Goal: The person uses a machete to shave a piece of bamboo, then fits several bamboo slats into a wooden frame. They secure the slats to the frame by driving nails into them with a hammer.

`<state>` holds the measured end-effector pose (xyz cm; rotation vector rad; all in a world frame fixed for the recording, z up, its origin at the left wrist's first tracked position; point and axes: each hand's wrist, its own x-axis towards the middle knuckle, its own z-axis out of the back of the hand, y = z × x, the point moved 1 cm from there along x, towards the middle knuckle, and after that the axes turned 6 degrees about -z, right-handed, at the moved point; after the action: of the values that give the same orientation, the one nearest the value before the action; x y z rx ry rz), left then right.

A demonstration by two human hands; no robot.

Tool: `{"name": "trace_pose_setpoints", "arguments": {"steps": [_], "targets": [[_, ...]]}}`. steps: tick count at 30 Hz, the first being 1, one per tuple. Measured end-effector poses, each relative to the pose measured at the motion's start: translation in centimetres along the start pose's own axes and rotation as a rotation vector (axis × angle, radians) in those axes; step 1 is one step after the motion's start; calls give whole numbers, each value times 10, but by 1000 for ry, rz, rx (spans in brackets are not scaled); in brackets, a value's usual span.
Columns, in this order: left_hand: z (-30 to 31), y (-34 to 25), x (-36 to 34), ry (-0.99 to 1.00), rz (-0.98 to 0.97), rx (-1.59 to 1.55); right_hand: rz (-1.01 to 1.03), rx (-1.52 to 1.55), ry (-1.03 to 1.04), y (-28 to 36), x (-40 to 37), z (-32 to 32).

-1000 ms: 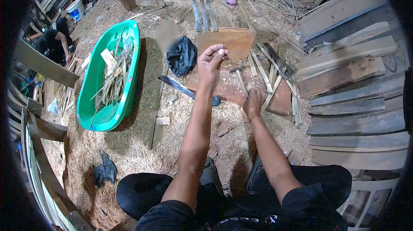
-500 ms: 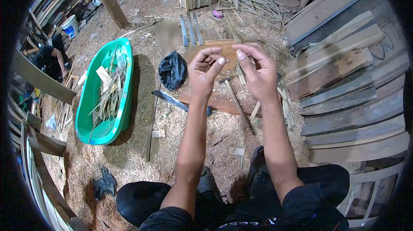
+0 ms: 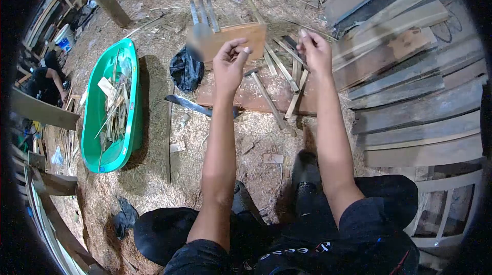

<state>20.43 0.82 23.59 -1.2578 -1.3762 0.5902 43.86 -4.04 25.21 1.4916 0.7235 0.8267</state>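
My left hand (image 3: 229, 65) is raised in front of the upright wooden board (image 3: 251, 33), fingers loosely curled, thumb a little apart from them. I see nothing in it. To its right, my right hand (image 3: 316, 52) is held up with thumb and fingertips pinched together; whatever they hold, if anything, is too small to make out. Below and between the hands, a hammer (image 3: 270, 100) lies with its wooden handle slanting toward me. Thin wood strips (image 3: 279, 60) lie beside it, across a reddish-brown plank (image 3: 246, 93) on the ground.
A green plastic tub (image 3: 87, 136) with wood scraps stands at left. A black plastic bag (image 3: 185, 70) and a dark curved blade (image 3: 192, 105) lie nearer the middle. Boards (image 3: 405, 96) line the right side. A person (image 3: 48, 78) crouches at far left. Shavings cover the ground.
My hands have moved apart, the left one leftward and the right one slightly up. The view has tilted downward, and more of the upright board shows.
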Motion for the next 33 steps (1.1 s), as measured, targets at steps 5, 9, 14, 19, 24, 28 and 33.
{"name": "trace_pose_setpoints", "arguments": {"steps": [5,9,14,19,24,28,33], "targets": [[11,71,-23,-149,251,-13,265,-670,-117,-154,24,60],[16,111,-42,-171,301,12,158,-1120,-128,-187,-20,39],[13,120,-55,-163,424,97,8,-1174,-166,-199,-34,33],[20,129,-59,-116,420,130,-489,-813,-27,-206,-5,43],[21,134,-60,-184,424,72,-697,310,-139,-208,-29,12],[29,146,-65,-225,416,87,-579,422,-53,-189,-58,-23],[46,154,-70,-309,422,96,-511,338,104,-184,-70,-46]]}}
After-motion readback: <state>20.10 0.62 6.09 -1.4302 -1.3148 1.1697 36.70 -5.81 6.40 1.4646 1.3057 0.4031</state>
